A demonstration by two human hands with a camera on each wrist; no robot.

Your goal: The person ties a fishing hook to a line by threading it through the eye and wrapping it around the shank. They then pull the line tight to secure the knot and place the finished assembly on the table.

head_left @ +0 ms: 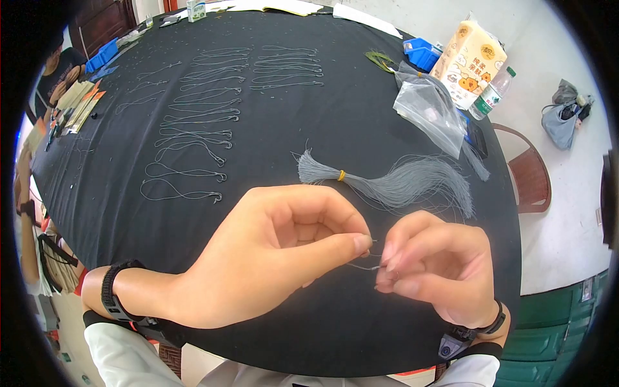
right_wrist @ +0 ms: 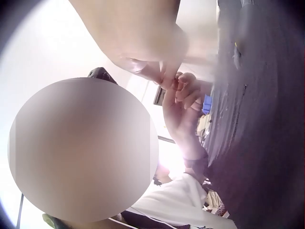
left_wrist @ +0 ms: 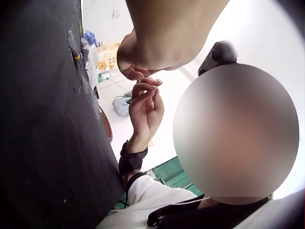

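Observation:
Over the near side of the black table, my left hand (head_left: 264, 264) pinches a thin grey cord (head_left: 362, 266) between thumb and forefinger. Close on its right, my right hand (head_left: 451, 267) pinches the same cord, thumb against fingertips, with a short stretch showing between the hands. A small knot or fitting near the right fingertips is too small to make out. In the left wrist view the fingertips of the right hand (left_wrist: 145, 109) come up close to those of the left. Just beyond the hands lies a bundle of grey cords (head_left: 412, 180), bound by a yellow tie (head_left: 342, 175).
Rows of looped cords (head_left: 200, 118) lie on the black tablecloth (head_left: 284, 142) at left and middle. At back right are a clear plastic bag (head_left: 429, 109), a tissue pack (head_left: 469, 61), a water bottle (head_left: 492, 93) and a blue bin (head_left: 420, 54). Another person (head_left: 61, 71) sits far left.

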